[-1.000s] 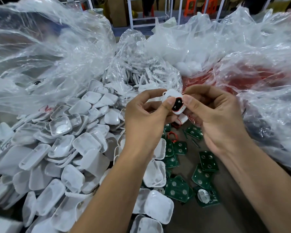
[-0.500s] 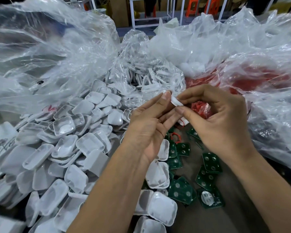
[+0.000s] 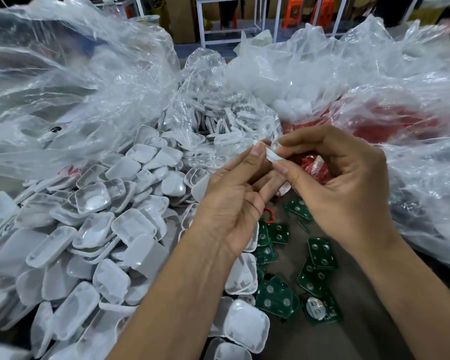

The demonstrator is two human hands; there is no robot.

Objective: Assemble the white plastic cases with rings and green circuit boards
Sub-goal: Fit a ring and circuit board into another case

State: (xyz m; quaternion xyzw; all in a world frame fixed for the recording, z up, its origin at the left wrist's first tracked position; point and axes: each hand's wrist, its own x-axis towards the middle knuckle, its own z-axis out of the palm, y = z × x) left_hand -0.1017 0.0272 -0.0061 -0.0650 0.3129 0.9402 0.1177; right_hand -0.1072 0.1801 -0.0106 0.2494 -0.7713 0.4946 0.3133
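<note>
we hold one white plastic case [image 3: 270,155] edge-on above the table [image 3: 361,339], both hands meeting on it. our left hand [image 3: 234,201] presses it with thumb and fingertips; our right hand [image 3: 346,183] pinches it between thumb and forefinger. below lie loose green circuit boards [image 3: 320,253], and a red ring [image 3: 269,213] beside the left hand. a heap of white case shells [image 3: 94,229] spreads left, with clear plastic bags [image 3: 76,87] behind.

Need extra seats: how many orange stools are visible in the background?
2: one orange stool at the top edge, right of the white frame; the second just right of it. Bags may hide more.
</note>
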